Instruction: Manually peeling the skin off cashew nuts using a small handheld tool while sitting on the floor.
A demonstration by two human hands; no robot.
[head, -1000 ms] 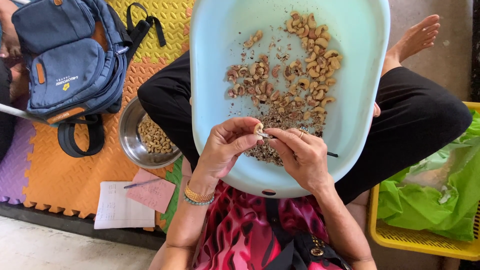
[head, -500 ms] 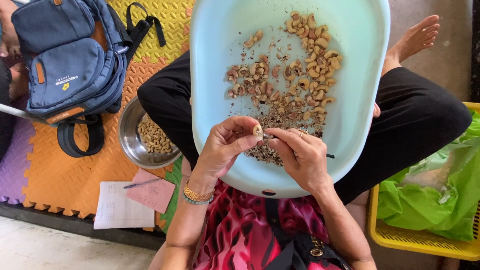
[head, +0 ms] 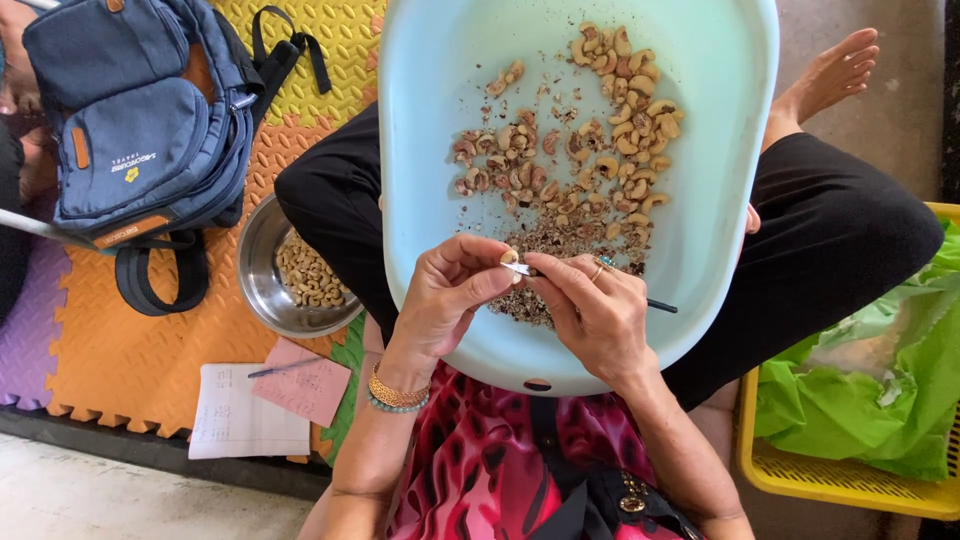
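My left hand [head: 440, 300] is pinching one cashew [head: 509, 257] over the tub's [head: 430, 120] near rim; my right hand [head: 595, 315] is gripping a small knife [head: 522, 269] against it. Many nuts [head: 590, 150] are still lying unpeeled in the tub; the steel bowl [head: 262, 290] left of it is holding some finished ones.

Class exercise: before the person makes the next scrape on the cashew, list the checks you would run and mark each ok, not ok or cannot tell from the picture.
1. Cashew pinched firmly in left hand fingertips: ok.
2. Small knife blade touching the nut: ok.
3. Right hand grips the knife, dark handle end showing: ok.
4. Light blue basin under both hands to catch skins: ok.
5. Steel bowl of cashews beside the knee, within reach: ok.
6. Blade edge turned away from the thumb: cannot tell.
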